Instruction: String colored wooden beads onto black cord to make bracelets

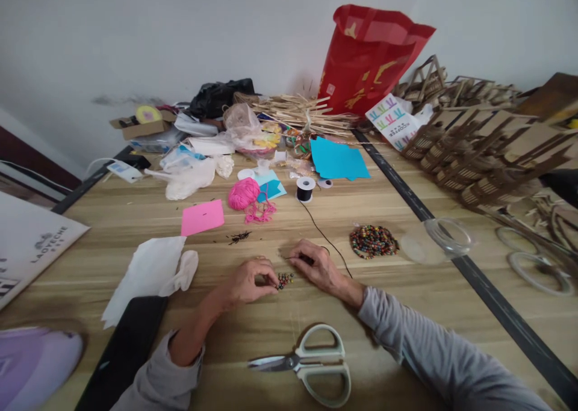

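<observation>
A small cluster of colourful round beads point(286, 280) lies on the table between my hands. My left hand point(251, 280) is at its left edge, thumb and forefinger pinched on a bead that they largely cover. In a pinch just up and right of the cluster, my right hand point(316, 263) grips a thin black cord point(329, 241), whose tip pokes out left of the fingers. The cord runs back to a white-rimmed spool of black cord point(305, 189). A coiled heap of strung multicoloured beads point(374, 241) rests right of my right hand. White-handled scissors point(311, 363) lie nearer me.
Behind my hands are short black pieces point(239, 237), a pink card point(203, 217), pink yarn point(244, 193) and blue sheets point(339, 159). White tissue point(144, 272) and a black flat object point(129, 345) lie left. Clear tubing point(449, 236), small woven baskets point(469, 158) and a red bag point(372, 62) stand right and behind.
</observation>
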